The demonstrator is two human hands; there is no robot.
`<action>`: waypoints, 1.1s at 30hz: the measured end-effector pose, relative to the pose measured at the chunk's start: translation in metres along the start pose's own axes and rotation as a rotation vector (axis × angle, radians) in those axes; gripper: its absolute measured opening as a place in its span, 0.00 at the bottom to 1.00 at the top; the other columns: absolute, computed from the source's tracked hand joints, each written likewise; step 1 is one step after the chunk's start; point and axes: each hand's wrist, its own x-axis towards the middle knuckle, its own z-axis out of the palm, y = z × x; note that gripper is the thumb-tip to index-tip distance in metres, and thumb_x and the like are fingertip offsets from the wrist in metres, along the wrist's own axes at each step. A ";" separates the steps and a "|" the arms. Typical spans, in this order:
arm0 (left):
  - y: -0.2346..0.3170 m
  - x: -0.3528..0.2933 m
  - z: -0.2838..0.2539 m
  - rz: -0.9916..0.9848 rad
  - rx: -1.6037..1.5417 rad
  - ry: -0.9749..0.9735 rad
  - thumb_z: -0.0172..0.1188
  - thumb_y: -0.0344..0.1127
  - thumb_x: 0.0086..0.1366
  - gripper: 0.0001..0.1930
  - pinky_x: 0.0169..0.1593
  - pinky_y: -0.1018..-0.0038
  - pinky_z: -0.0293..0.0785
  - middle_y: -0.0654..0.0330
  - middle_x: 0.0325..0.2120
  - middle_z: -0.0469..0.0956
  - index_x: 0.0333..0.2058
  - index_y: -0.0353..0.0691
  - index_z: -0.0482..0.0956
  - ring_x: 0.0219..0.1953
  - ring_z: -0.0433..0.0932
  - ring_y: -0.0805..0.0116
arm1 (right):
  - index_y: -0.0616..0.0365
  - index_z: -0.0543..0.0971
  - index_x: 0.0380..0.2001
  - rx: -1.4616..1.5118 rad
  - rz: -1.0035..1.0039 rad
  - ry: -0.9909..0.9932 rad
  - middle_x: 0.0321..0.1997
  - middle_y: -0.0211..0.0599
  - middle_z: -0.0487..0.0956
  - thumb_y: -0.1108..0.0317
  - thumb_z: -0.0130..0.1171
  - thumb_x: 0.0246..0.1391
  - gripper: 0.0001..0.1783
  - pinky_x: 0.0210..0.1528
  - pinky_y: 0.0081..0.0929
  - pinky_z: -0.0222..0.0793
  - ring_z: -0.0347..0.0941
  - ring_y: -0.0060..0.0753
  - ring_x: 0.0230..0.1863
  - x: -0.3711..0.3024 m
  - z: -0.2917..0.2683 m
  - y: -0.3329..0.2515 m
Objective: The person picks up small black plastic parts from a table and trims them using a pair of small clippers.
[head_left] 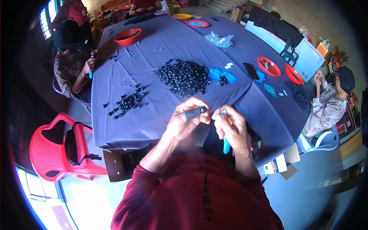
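My left hand (187,120) is closed, its fingertips pinching a small round black piece (203,110). A dark finger sleeve (193,113) with a blue edge covers one finger. Close by on the right, my right hand (232,128) is wrapped around a slim tool with a light-blue handle (226,145). The tool's tip by the fingers is too small to make out. Both hands are above the table's near edge. Beyond them lies a big heap of round black pieces (183,78), and a smaller, looser heap (130,101) is to the left.
A dark blue cloth covers the table (153,132). Red bowls (127,40), a clear bag (219,40), blue packets (215,73) and a phone (251,71) rest on it. People sit left (73,69) and right (326,103); others are behind. A pink chair (51,147) stands at left.
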 end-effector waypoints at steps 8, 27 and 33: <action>-0.003 0.002 -0.006 0.066 -0.101 0.011 0.60 0.43 0.53 0.22 0.31 0.73 0.63 0.58 0.24 0.69 0.41 0.35 0.66 0.27 0.68 0.69 | 0.63 0.69 0.29 -0.005 -0.023 0.103 0.13 0.27 0.64 0.67 0.45 0.56 0.09 0.15 0.11 0.53 0.57 0.12 0.12 -0.001 0.003 -0.002; -0.005 -0.001 0.000 0.021 -0.090 0.030 0.58 0.31 0.55 0.13 0.36 0.77 0.71 0.57 0.26 0.72 0.37 0.30 0.69 0.28 0.72 0.72 | 0.62 0.67 0.24 -0.461 -0.233 0.060 0.16 0.39 0.71 0.67 0.49 0.54 0.10 0.19 0.23 0.59 0.64 0.21 0.16 0.002 0.006 -0.003; -0.008 -0.004 -0.001 0.009 -0.111 0.077 0.58 0.24 0.52 0.12 0.38 0.82 0.72 0.56 0.32 0.72 0.36 0.29 0.69 0.33 0.73 0.73 | 0.61 0.66 0.23 -0.517 -0.253 0.065 0.13 0.44 0.64 0.67 0.49 0.54 0.10 0.16 0.27 0.56 0.59 0.31 0.12 0.002 0.007 -0.001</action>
